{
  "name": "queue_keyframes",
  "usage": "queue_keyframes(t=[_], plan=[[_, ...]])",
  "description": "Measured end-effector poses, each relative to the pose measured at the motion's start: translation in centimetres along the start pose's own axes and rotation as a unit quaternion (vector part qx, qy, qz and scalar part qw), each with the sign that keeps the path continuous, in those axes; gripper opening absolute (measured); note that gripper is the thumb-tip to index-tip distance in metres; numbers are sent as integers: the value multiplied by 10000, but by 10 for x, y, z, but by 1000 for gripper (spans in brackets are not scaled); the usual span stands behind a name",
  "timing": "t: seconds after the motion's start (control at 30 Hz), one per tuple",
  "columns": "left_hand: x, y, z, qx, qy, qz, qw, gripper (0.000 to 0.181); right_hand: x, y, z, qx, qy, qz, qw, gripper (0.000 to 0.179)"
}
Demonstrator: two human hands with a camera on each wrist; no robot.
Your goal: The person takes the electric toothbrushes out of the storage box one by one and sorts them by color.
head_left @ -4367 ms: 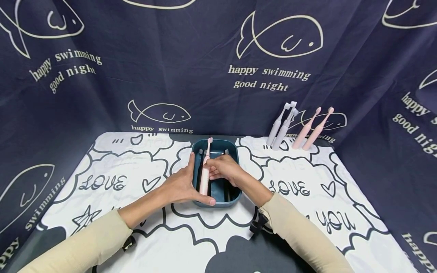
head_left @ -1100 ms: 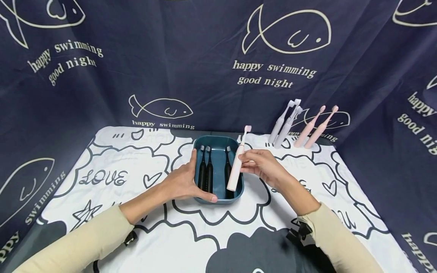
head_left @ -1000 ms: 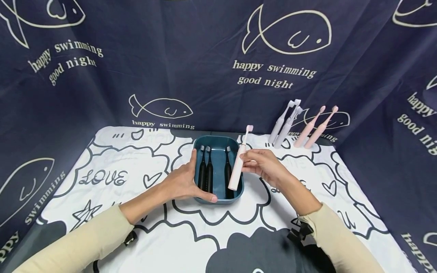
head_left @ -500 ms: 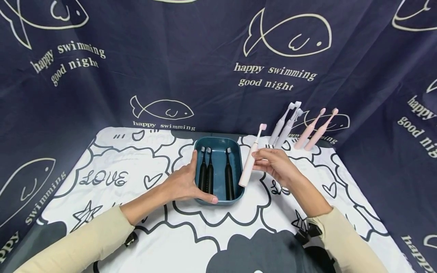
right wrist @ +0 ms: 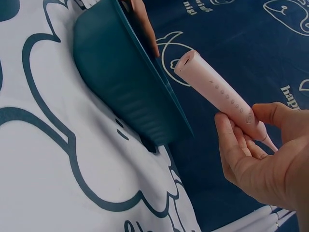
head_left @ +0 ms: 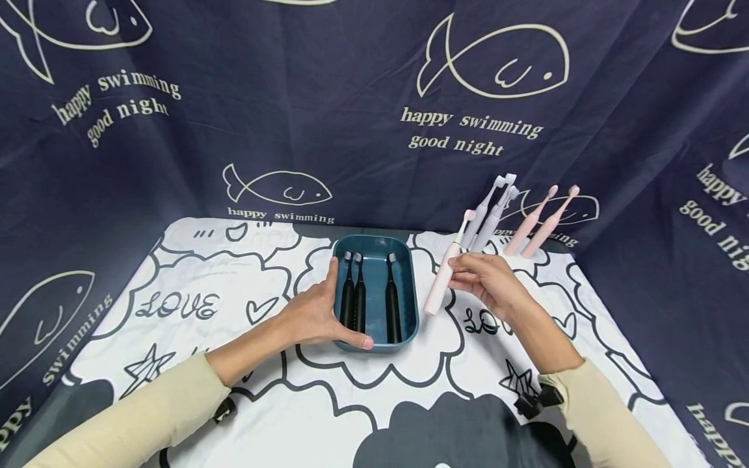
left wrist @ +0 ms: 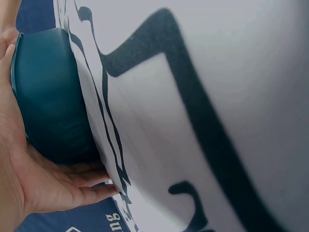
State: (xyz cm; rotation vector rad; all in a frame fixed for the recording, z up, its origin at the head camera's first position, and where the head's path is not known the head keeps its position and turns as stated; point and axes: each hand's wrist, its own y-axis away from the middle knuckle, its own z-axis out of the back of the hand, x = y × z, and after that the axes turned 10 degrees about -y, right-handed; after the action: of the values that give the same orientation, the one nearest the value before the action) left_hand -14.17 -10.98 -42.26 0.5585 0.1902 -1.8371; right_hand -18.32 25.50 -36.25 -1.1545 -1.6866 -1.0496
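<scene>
In the head view, my right hand (head_left: pixel 488 279) pinches a pale pink electric toothbrush (head_left: pixel 443 279) by its handle, just right of a teal box (head_left: pixel 414 279). The brush head points up and away, and the handle end hangs low towards the box. A row of small buttons shows on the toothbrush (right wrist: pixel 227 94) in the right wrist view. My left hand (head_left: pixel 307 318) rests against the box's left side, fingers stretched along the wall and thumb over the near rim. Inside lie three black electric toothbrushes (head_left: pixel 393 305), two at the left and one at the right.
At the back right, several lilac toothbrushes (head_left: pixel 476 224) and two pink toothbrushes (head_left: pixel 548 224) stand upright by the dark blue curtain (head_left: pixel 363 130). A white cloth with dark drawings (head_left: pixel 234 383) covers the table.
The pink toothbrush, over the left part of the box at first, has moved right in my right hand, past the box's right rim. My left hand has stayed at the box.
</scene>
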Motion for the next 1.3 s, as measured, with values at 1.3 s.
queue_keyframes(t=[1.3], plan=[[-2, 1, 1, -4, 6, 66, 10000, 180, 12, 10, 72, -413, -651, 703, 9945, 38]])
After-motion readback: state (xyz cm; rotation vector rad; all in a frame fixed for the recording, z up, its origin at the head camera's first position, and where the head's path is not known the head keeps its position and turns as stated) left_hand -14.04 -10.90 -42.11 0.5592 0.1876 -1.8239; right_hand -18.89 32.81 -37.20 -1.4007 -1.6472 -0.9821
